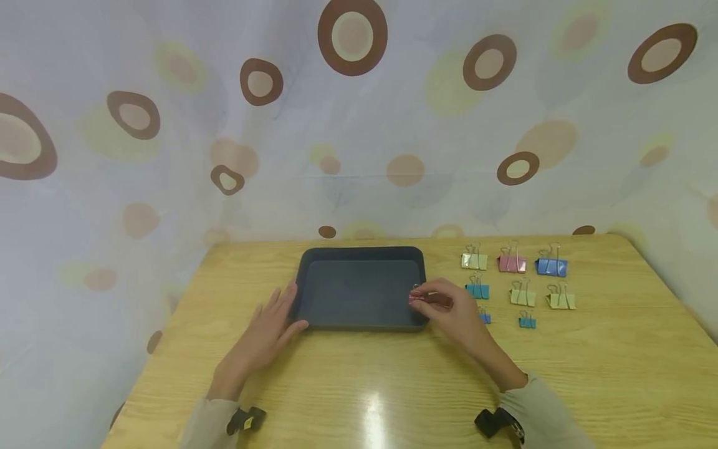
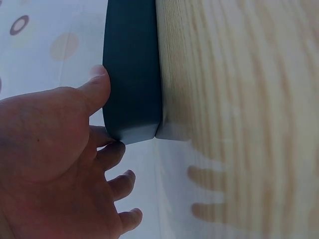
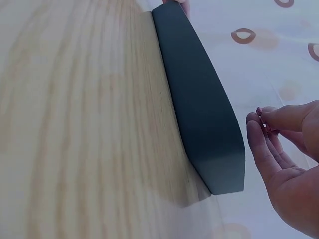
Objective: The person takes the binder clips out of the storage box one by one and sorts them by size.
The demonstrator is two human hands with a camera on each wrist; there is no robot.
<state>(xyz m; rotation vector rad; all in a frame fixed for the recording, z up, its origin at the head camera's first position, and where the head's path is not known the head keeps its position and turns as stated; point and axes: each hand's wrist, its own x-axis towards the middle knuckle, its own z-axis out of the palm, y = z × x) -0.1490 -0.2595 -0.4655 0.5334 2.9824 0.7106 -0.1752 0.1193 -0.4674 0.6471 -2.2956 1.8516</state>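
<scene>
A dark rectangular tray (image 1: 359, 290) lies on the wooden table, its inside bare. My left hand (image 1: 266, 330) touches the tray's left side with fingers fairly straight; in the left wrist view the thumb lies against the tray wall (image 2: 132, 74). Between thumb and fingertips, my right hand (image 1: 457, 312) pinches a small pink binder clip (image 1: 415, 298) over the tray's right edge. The right wrist view shows that clip (image 3: 263, 119) mostly covered by the fingers, above the tray's rim.
Right of the tray stand several binder clips in rows: a blue one (image 1: 552, 267), a pink one (image 1: 513, 264), pale green ones (image 1: 523, 297) and teal ones (image 1: 478, 291). A small blue clip (image 1: 485, 318) is partly behind my right hand. A patterned cloth (image 1: 359, 125) hangs behind the table.
</scene>
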